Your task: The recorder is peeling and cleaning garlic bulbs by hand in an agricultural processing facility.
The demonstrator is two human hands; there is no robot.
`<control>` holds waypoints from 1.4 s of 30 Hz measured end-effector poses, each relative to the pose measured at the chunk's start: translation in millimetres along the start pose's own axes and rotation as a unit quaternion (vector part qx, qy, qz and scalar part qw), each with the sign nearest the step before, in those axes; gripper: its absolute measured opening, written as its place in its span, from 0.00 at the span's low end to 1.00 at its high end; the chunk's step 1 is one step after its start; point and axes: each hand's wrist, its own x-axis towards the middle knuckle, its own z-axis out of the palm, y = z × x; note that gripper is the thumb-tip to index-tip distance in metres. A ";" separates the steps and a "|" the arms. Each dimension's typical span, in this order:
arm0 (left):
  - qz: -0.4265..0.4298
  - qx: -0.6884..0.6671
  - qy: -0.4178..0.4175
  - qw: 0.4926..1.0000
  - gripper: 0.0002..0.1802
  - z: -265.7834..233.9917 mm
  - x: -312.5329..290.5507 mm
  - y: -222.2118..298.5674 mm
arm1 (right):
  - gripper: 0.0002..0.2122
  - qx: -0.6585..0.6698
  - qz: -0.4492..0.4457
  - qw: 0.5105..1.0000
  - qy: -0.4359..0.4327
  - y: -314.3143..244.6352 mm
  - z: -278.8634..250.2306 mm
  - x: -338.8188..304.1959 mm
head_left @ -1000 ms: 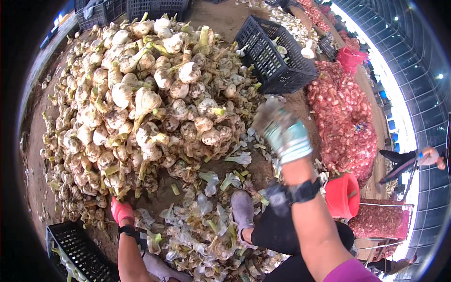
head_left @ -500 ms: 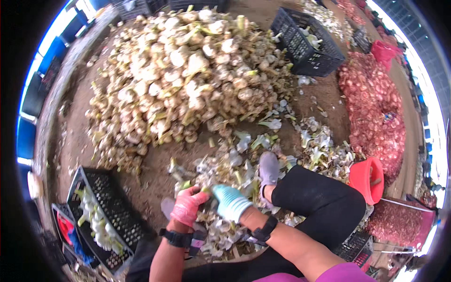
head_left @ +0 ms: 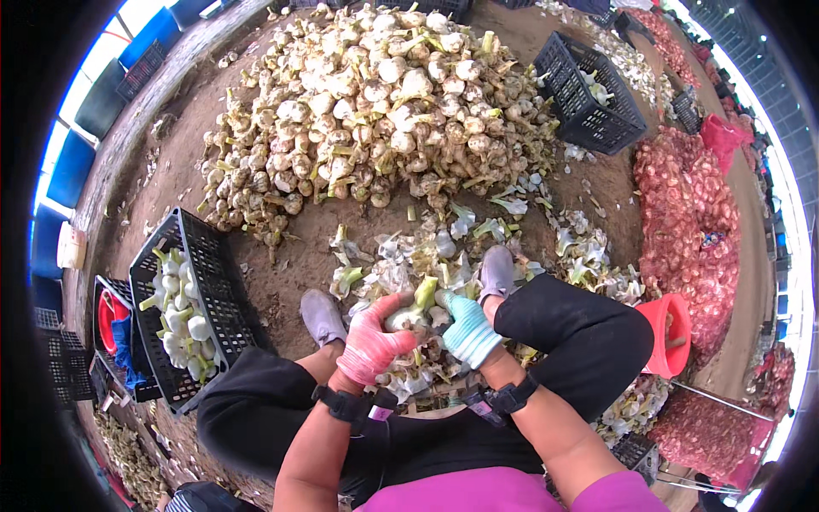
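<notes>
My left hand point(head_left: 375, 340), in a pink glove, is closed round a garlic bulb point(head_left: 409, 319) whose thick green-yellow stem points away from me. From the other side my right hand point(head_left: 471, 330), in a pale teal and white glove, presses its fingers against the same bulb. The fingertips on the bulb's underside are hidden. Between and beyond my feet lies a litter of papery garlic skins point(head_left: 401, 264). Farther off rises a large heap of untrimmed garlic bulbs point(head_left: 375, 102).
A black crate point(head_left: 230, 299) with cleaned white garlic point(head_left: 181, 311) stands on my left. Another black crate point(head_left: 589, 94) is beyond the heap's right side. Along the right lie red mesh sacks of garlic point(head_left: 687, 222) and a red bucket point(head_left: 665, 334).
The head view has shifted, so the heap appears higher and more of my lap shows. My hands have turned apart around the garlic bulb, which is now plainly visible between them.
</notes>
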 end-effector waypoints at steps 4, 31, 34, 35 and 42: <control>0.148 0.180 -0.029 0.972 0.33 -5.5 -1.4 5.8 | 0.07 0.135 0.017 0.991 -0.011 -32.8 -3.8 -16.4; 0.156 -0.242 0.057 0.956 0.39 -16.6 5.8 -46.4 | 0.09 -0.050 -0.044 0.993 0.094 -43.9 19.5 -18.4; 0.141 -0.374 0.026 0.916 0.35 -20.6 8.7 -42.2 | 0.09 -0.040 -0.053 0.995 0.073 -55.7 23.6 -26.2; 0.126 -0.387 0.028 0.913 0.33 -25.1 7.2 -42.9 | 0.09 0.037 -0.038 0.996 0.069 -69.8 25.7 -32.6; 0.162 -0.217 0.088 0.959 0.28 -28.1 13.8 -51.7 | 0.10 -0.005 -0.085 0.995 0.053 -58.6 27.7 -38.6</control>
